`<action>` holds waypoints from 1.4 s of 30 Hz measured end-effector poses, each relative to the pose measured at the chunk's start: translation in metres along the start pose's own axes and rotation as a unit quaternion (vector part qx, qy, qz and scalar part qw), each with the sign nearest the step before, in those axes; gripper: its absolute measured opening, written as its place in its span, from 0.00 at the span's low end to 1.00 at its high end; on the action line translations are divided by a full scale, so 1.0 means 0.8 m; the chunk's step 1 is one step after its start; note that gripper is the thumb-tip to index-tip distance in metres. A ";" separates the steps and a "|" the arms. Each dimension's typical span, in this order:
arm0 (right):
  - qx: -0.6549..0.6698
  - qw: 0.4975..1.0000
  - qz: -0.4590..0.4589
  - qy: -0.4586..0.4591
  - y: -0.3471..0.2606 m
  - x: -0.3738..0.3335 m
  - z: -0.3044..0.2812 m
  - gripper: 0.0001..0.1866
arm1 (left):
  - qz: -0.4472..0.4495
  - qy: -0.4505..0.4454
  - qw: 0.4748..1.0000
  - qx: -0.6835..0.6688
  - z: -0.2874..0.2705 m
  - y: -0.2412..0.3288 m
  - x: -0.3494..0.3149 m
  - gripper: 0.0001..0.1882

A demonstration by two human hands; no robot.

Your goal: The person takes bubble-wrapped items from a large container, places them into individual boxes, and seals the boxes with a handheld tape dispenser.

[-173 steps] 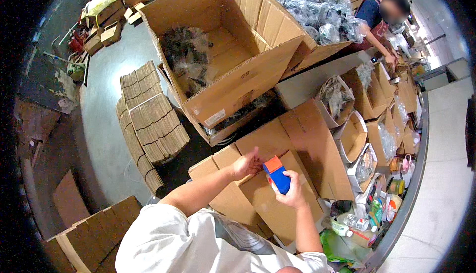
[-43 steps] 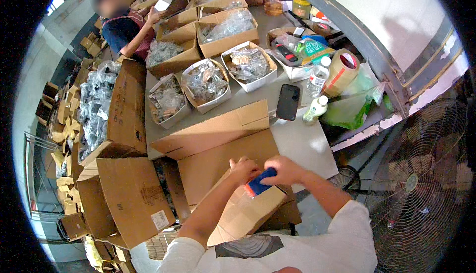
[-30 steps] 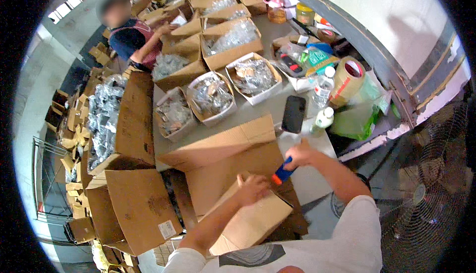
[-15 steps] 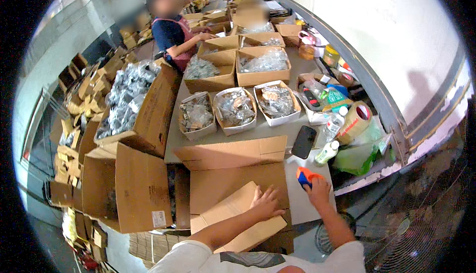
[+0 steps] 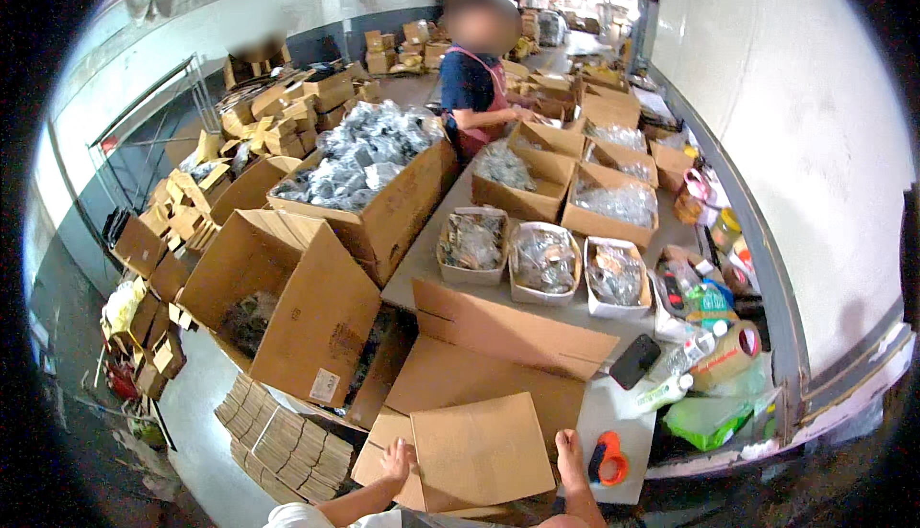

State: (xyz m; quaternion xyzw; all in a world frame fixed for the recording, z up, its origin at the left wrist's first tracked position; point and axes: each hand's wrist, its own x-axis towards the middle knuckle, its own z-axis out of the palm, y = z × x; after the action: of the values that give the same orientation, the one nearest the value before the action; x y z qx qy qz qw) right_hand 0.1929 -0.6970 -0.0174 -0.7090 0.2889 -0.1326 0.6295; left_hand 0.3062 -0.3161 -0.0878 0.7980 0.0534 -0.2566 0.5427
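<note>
A brown cardboard box (image 5: 484,453) with a closed top lies in front of me, over the spread flaps of a larger open carton (image 5: 479,375). My left hand (image 5: 395,461) rests at the box's left edge with its fingers stretched and slightly apart. At the opposite edge, my right hand (image 5: 571,459) has its fingers curled against the box's side. An orange and blue tape dispenser (image 5: 611,461) lies on the table just right of that hand, not touched by it.
Three white boxes (image 5: 544,262) of bagged parts stand ahead, with larger cartons behind. A phone (image 5: 634,362) and bottles (image 5: 663,394) lie at the right. Big cartons (image 5: 316,317) and flattened cardboard (image 5: 287,442) are at the left. A co-worker (image 5: 470,87) stands beyond.
My right hand has let go of the tape dispenser and moved to the box's right side. My left hand has shifted from the box's top to its left edge. The view has turned left.
</note>
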 end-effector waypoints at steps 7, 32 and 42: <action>0.219 0.867 0.370 -0.251 -0.103 0.023 0.056 0.37 | -0.126 -0.069 0.868 -0.475 0.048 0.059 -0.026 0.37; 0.062 0.817 0.256 -0.513 -0.097 -0.351 0.318 0.31 | 0.019 -0.039 0.846 -0.531 -0.297 -0.106 -0.485 0.48; 0.053 0.709 0.309 -0.632 -0.141 -0.411 0.417 0.29 | 0.049 0.109 0.819 -0.562 -0.325 -0.158 -0.569 0.43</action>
State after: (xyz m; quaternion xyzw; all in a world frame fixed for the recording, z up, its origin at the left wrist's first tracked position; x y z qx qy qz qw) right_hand 0.1420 -0.2308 0.0927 -0.4637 0.0191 0.5337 0.7070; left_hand -0.0411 0.0555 0.0913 0.3788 0.2074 -0.0667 0.8995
